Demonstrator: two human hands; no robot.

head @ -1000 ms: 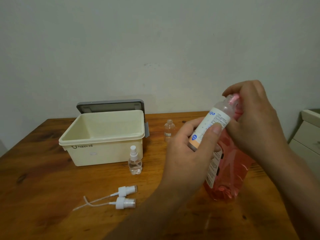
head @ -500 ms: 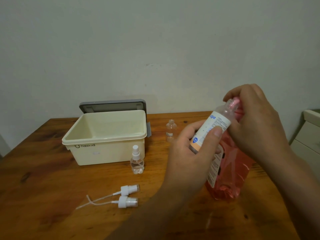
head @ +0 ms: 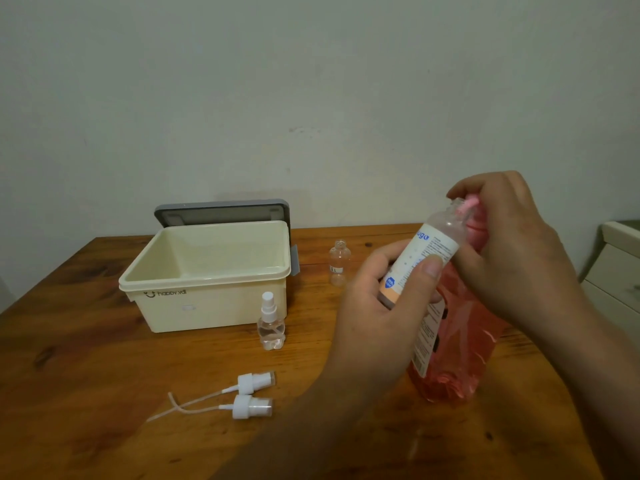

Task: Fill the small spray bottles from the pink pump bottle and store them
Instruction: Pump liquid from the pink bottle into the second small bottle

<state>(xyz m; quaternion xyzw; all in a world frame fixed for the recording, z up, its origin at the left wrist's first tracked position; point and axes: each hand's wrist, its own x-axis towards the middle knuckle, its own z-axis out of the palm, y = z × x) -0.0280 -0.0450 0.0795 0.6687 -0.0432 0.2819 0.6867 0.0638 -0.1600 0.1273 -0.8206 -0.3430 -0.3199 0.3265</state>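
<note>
My left hand [head: 384, 303] grips a small white-labelled spray bottle [head: 426, 252], uncapped and tilted, its open neck right at the pink pump nozzle. The pink pump bottle [head: 457, 344] stands on the table right behind it. My right hand [head: 512, 247] curls over the pump head, hiding most of it. A capped small spray bottle [head: 271, 322] with clear liquid stands in front of the cream storage box [head: 204, 275]. An uncapped clear small bottle [head: 339, 261] stands to the right of the box. Two white spray caps [head: 254, 393] with dip tubes lie near the front.
The wooden table [head: 86, 358] runs to the wall. The box's grey lid [head: 221, 211] stands open behind it. A cream cabinet [head: 620, 265] sits off the table's right edge.
Both hands and the tilted small bottle have sunk slightly, as if the pump head has gone down; the things on the table stay put.
</note>
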